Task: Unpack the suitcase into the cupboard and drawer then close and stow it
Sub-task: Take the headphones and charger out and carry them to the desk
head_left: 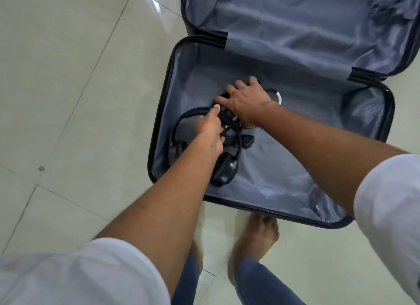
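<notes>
Lying open on pale floor tiles (68, 100): suitcase (261, 179)

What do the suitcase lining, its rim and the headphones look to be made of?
Suitcase lining: thin grey woven fabric, probably polyester, slightly shiny, creased and rumpled. Suitcase rim: dark and glossy with highlights, likely hard plastic shell. Headphones: black plastic band, cups with smooth padded cushions, possibly faux leather.
</notes>
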